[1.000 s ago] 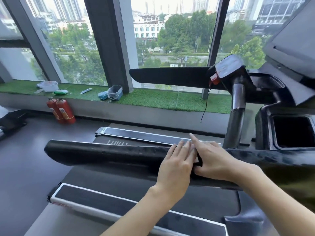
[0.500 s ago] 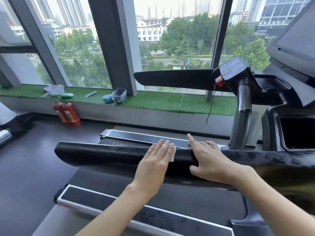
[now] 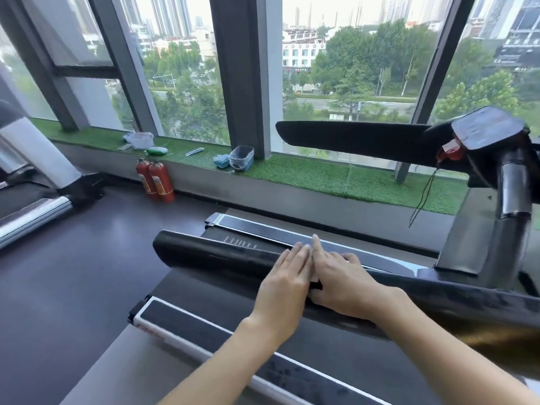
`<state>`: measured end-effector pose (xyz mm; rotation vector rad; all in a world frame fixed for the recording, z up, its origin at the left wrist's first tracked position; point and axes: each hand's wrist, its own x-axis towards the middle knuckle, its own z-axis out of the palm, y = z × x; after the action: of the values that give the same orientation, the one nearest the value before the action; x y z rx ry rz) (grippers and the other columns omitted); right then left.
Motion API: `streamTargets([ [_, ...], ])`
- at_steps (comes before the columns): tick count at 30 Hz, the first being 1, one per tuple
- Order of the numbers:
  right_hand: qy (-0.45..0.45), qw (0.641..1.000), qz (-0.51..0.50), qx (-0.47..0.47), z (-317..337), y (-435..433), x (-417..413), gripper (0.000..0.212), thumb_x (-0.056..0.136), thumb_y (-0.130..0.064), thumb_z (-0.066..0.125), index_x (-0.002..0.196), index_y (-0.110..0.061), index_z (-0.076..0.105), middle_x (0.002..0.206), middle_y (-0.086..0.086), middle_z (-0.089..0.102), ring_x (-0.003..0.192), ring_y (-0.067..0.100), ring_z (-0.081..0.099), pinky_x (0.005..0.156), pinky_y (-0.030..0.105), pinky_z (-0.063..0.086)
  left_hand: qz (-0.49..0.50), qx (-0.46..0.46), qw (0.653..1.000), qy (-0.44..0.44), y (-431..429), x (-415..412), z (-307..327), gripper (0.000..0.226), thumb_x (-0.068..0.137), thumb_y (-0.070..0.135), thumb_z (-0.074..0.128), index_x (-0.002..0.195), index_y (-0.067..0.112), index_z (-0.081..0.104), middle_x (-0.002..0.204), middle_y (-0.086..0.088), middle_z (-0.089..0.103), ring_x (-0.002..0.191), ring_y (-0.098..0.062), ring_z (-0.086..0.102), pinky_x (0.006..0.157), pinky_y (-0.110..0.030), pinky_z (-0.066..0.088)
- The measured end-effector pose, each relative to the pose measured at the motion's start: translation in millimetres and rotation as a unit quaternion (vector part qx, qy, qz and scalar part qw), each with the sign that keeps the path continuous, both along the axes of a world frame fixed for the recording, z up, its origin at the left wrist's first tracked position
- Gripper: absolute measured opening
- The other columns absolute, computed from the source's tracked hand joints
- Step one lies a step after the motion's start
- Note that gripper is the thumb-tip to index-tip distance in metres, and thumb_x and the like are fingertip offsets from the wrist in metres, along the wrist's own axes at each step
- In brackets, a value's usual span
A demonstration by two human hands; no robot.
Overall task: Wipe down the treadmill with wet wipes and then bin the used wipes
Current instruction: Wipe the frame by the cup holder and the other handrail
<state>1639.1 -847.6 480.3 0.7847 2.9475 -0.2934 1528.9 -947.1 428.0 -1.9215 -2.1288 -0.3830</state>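
Treadmill handrail (image 3: 210, 254) under wipe-down, both hands on it.
Left hand (image 3: 287, 283) presses wet wipe (image 3: 315, 278) flat onto the rail, fingers straight, together; right hand (image 3: 343, 285) rests alongside, fingers loosely spread.

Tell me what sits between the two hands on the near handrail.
In the head view, a sliver of white wet wipe shows between the left hand and the right hand, lying on the black handrail; the hands nearly touch.
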Motion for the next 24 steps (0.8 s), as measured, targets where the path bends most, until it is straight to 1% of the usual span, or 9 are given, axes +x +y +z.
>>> streamTargets([
  [4,-0.028,0.999,0.001,0.020,-1.0,0.6,-14.3,0.104,0.085,-0.038,0.057,0.155,-0.004,-0.012,0.141,0.001,0.046,0.133,0.020,0.040,0.113,0.042,0.026,-0.004,0.029,0.998,0.047,-15.0,-27.6,-3.1,0.064,0.075,0.002,0.054,0.139,0.005,0.055,0.140,-0.008,0.057,0.135,-0.026,0.050,0.110,-0.038,0.043],
  [6,-0.040,0.999,0.005,0.026,0.3,-1.4,-20.7,0.105,0.085,-0.038,0.058,0.154,-0.004,-0.013,0.133,0.003,0.049,0.129,0.022,0.042,0.112,0.042,0.027,0.009,0.043,0.997,0.060,-22.9,-45.4,-4.5,0.064,0.076,0.000,0.055,0.140,0.007,0.054,0.141,-0.009,0.057,0.135,-0.027,0.050,0.110,-0.040,0.043],
  [8,-0.045,0.998,0.014,0.034,1.1,-4.7,-27.7,0.105,0.086,-0.038,0.058,0.154,-0.003,-0.014,0.131,0.005,0.050,0.127,0.024,0.044,0.112,0.044,0.028,0.026,0.038,0.998,0.045,-29.9,-60.9,-6.6,0.071,0.073,-0.004,0.066,0.141,0.008,0.053,0.143,-0.008,0.055,0.136,-0.027,0.049,0.111,-0.041,0.042],
  [10,-0.044,0.998,0.023,0.036,-0.1,-7.1,-34.1,0.104,0.087,-0.039,0.058,0.154,-0.003,-0.013,0.132,0.005,0.048,0.125,0.025,0.044,0.112,0.045,0.028,0.038,0.048,0.998,0.034,-37.2,-75.3,-8.9,0.075,0.070,-0.006,0.069,0.141,0.008,0.053,0.143,-0.008,0.055,0.136,-0.028,0.048,0.113,-0.041,0.039],
  [14,-0.034,0.998,0.035,0.038,-4.5,-11.2,-45.3,0.103,0.088,-0.041,0.058,0.155,-0.005,-0.013,0.125,0.002,0.048,0.119,0.025,0.046,0.109,0.044,0.030,0.120,0.060,0.991,-0.011,-56.6,-118.6,-14.1,0.079,0.070,-0.015,0.062,0.144,0.008,0.048,0.145,-0.008,0.053,0.140,-0.029,0.043,0.117,-0.041,0.030],
  [17,-0.029,0.998,0.043,0.033,-5.6,-14.8,-55.3,0.102,0.089,-0.043,0.057,0.155,-0.007,-0.012,0.131,0.003,0.048,0.122,0.026,0.045,0.109,0.045,0.030,0.175,0.092,0.975,-0.100,-60.6,-139.4,-15.9,0.068,0.086,-0.016,0.042,0.150,0.008,0.039,0.153,-0.008,0.043,0.148,-0.026,0.028,0.123,-0.038,0.019],
  [19,-0.024,0.998,0.052,0.029,-4.6,-19.4,-65.6,0.102,0.089,-0.043,0.058,0.155,-0.009,-0.012,0.137,0.004,0.047,0.127,0.026,0.043,0.111,0.045,0.029,0.151,0.111,0.975,-0.121,-53.8,-125.7,-14.7,0.062,0.091,-0.010,0.038,0.150,0.008,0.039,0.154,-0.008,0.040,0.148,-0.023,0.027,0.123,-0.038,0.020],
  [22,-0.019,0.997,0.066,0.029,-3.7,-28.4,-83.4,0.101,0.090,-0.043,0.059,0.156,-0.010,-0.010,0.145,0.005,0.044,0.133,0.027,0.041,0.112,0.044,0.028,0.077,0.091,0.988,-0.097,-50.5,-109.9,-19.7,0.064,0.086,-0.007,0.043,0.149,0.009,0.041,0.154,-0.004,0.041,0.148,-0.020,0.027,0.123,-0.037,0.019],
  [24,-0.019,0.997,0.074,0.034,-4.7,-32.1,-92.6,0.100,0.090,-0.043,0.058,0.156,-0.010,-0.010,0.148,0.005,0.041,0.135,0.027,0.039,0.111,0.043,0.027,0.078,0.088,0.988,-0.101,-51.8,-118.7,-22.5,0.062,0.088,-0.004,0.044,0.147,0.013,0.045,0.154,0.001,0.042,0.148,-0.020,0.027,0.123,-0.037,0.015],
])
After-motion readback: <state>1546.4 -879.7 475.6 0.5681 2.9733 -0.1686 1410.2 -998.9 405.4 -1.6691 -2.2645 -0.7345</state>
